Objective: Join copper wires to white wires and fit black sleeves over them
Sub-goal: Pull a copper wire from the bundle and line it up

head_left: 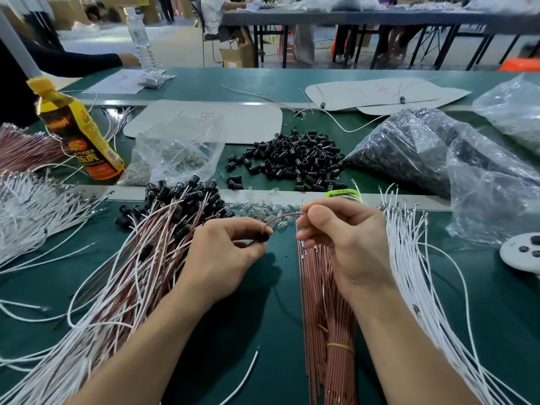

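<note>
Fingers [248, 227] of the left hand [222, 255] are pinching a small black plastic sleeve [262, 237] and the right hand [347, 244] is pinching the thin copper-coloured wire [285, 216] arching between them, so sleeving seems to be going on, needing next a steady push along it.

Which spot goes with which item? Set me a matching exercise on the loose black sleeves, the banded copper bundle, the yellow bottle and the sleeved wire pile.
Things
1. loose black sleeves
2. banded copper bundle
3. yellow bottle
4. sleeved wire pile

Places
A. beneath the right hand
B. just left of the left hand
C. heaped beyond both hands
D. back left, beside a clear bag

Pairs: 1-C, 2-A, 3-D, 4-B
</note>
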Demonstrator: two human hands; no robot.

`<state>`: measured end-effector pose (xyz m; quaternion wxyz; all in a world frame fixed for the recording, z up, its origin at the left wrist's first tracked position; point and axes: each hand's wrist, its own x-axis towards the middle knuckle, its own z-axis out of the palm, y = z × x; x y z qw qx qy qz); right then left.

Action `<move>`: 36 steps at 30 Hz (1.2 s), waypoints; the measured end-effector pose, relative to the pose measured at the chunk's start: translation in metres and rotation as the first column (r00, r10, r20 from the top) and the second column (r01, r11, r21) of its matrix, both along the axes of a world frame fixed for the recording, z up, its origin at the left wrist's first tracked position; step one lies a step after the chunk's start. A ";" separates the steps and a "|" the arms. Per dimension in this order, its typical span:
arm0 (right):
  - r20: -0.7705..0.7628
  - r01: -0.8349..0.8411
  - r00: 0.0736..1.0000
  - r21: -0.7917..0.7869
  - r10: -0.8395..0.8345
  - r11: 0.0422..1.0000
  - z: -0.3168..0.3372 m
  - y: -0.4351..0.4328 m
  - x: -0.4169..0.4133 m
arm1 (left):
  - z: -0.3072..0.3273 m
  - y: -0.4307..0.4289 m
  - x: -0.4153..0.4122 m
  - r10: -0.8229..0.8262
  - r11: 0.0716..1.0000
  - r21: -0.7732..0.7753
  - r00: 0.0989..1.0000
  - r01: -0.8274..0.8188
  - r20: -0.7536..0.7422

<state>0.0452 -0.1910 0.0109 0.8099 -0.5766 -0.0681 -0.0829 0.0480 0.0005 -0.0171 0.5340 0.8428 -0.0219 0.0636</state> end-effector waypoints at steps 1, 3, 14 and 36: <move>-0.012 0.035 0.999 -0.008 -0.035 0.999 -0.002 0.000 0.001 | 0.001 -0.001 -0.002 0.015 0.998 0.062 1.000 -0.016 0.012; -0.036 0.081 0.996 0.004 -0.081 0.997 -0.004 -0.001 0.002 | 0.003 -0.002 -0.004 0.042 0.987 0.153 0.998 -0.048 0.041; -0.025 0.159 0.987 -0.098 -0.162 0.982 -0.010 -0.004 0.007 | 0.008 -0.001 -0.005 0.244 0.873 0.373 0.943 -0.315 0.225; 0.143 0.190 0.981 -0.598 -0.129 0.779 -0.012 0.011 -0.003 | 0.005 -0.008 -0.009 -0.053 0.995 0.094 0.977 0.034 0.208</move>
